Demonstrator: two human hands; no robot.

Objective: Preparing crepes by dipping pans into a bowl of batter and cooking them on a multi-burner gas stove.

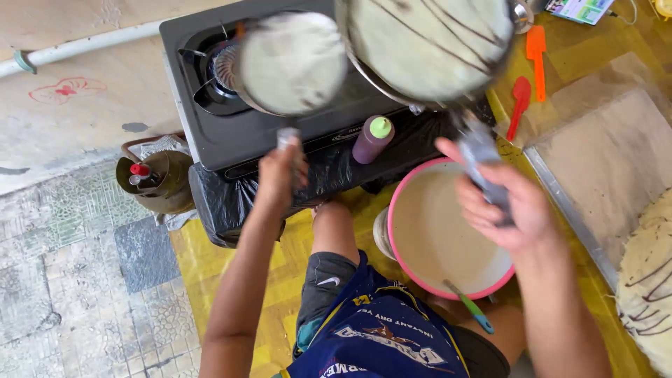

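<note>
Pans in both of your hands, each lifted above the black gas stove (pixel 231 133). Your left hand (pixel 280 175) is clenched around the handle of the small pan (pixel 290 63), whose pale batter-coated face hangs over the left burner (pixel 220 66). Your right hand (pixel 500 203) grips the grey handle of the large pan (pixel 427 45), tilted toward you, its pale crepe crossed by dark chocolate-like lines. Below that wrist sits the pink-rimmed batter bowl (pixel 420 175) with a green-handled tool (pixel 470 308) on its rim; a purple squeeze bottle (pixel 373 138) stands at the stove's front edge. To your right, a finished striped crepe (pixel 647 287) lies on the paper-lined tray (pixel 560 192).

You seem to be at the cooking stage, batter setting in both pans, though motion blur makes that uncertain. Next you would need a level, steady wrist so neither thin layer slides, and the small pan set squarely on its burner.
</note>
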